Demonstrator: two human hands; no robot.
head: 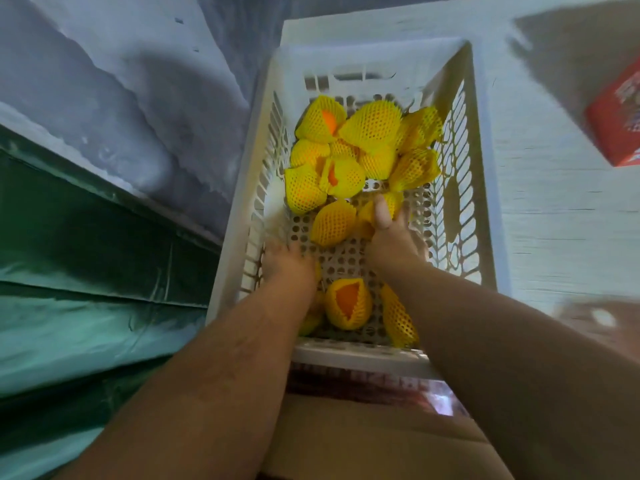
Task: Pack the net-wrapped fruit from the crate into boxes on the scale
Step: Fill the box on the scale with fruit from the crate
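Note:
A white slatted plastic crate (474,161) holds several oranges in yellow foam nets, most piled at its far end (367,133). Both my arms reach down into it. My right hand (391,233) grips a netted fruit (393,202) near the crate's middle, thumb on top. My left hand (287,265) is blurred, low at the crate's left side, fingers pointing down over a netted fruit that is mostly hidden under it; its grip cannot be made out. One netted orange (348,303) lies between my forearms, another (400,317) under my right forearm.
A brown cardboard box (363,438) lies below the crate's near edge, with a red printed carton edge (363,382) above it. A red box (620,123) sits at the right on the pale floor. Green tarp (86,271) lies at the left.

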